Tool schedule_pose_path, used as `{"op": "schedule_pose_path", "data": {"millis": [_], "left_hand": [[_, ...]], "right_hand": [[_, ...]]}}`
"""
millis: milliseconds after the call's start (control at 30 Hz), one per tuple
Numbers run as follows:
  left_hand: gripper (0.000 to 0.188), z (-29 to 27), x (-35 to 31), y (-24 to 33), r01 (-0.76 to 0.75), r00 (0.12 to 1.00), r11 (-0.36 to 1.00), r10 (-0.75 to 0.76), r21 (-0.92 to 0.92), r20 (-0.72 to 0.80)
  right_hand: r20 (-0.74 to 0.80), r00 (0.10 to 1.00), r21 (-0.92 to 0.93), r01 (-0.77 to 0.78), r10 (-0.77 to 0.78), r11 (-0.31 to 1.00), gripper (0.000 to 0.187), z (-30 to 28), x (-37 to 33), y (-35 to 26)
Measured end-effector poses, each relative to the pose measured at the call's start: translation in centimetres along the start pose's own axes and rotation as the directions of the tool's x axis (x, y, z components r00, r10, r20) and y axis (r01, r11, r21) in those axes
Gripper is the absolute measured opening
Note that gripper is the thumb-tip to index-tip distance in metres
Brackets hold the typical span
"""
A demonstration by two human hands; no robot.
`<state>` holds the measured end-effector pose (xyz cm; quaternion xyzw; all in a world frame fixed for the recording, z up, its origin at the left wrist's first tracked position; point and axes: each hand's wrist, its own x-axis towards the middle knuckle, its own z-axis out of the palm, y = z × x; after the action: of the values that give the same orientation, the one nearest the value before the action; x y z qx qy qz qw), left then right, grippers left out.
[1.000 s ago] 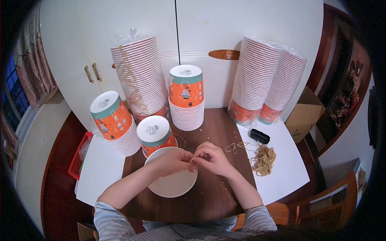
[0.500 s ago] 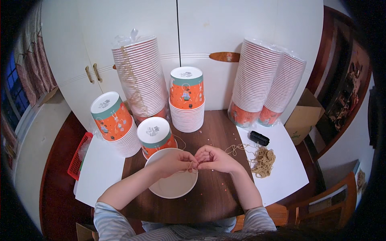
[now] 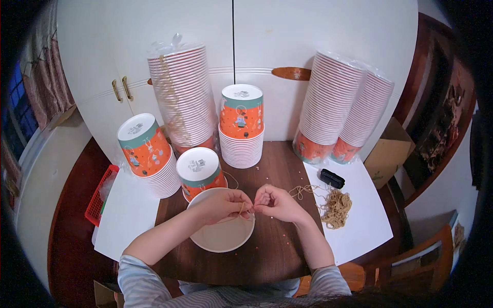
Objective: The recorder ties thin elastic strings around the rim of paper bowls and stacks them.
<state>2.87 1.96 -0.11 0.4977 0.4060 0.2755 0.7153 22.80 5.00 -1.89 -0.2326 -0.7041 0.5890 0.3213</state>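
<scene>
My left hand (image 3: 226,204) reaches over the rim of a paper bucket (image 3: 222,238) whose pale inside faces up. Its fingertips are pinched on a thin tan string (image 3: 242,209), which loops down below them. Close against those fingertips, my right hand (image 3: 280,204) also pinches the string, with its other fingers curled. The knot or crossing between the fingers is too small to make out. Behind the bucket stands an upturned orange and green paper bucket (image 3: 201,180), and a bit of string lies beside it.
Stacked upturned buckets (image 3: 149,154) stand at left, with another stack (image 3: 241,123) at the back. Plastic-wrapped tall stacks (image 3: 182,97) (image 3: 331,102) rise behind. On the right lie a tan string bundle (image 3: 337,209) and a black plastic object (image 3: 332,178). A red basket (image 3: 100,197) sits left.
My hands stay together over the bucket, with only small finger movements at the string. The whole view has shifted slightly.
</scene>
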Motion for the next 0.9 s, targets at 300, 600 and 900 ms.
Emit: {"op": "schedule_pose_path", "data": {"millis": [300,600,900], "left_hand": [[0.013,-0.1,0.1,0.0,-0.001,1.0,0.997,0.002,-0.073,0.015],[0.014,-0.2,0.3,-0.1,0.015,0.999,0.989,-0.009,-0.15,0.044],[0.012,-0.2,0.1,0.0,0.044,0.999,0.995,-0.042,-0.089,0.025]], "right_hand": [[0.055,0.995,-0.241,0.094,-0.083,0.966,0.02,-0.2,0.4,0.3],[0.039,0.999,-0.127,0.011,-0.006,0.992,0.015,-0.2,0.8,1.5],[0.054,0.99,-0.168,0.134,-0.127,0.977,0.008,0.0,1.0,1.5]]}}
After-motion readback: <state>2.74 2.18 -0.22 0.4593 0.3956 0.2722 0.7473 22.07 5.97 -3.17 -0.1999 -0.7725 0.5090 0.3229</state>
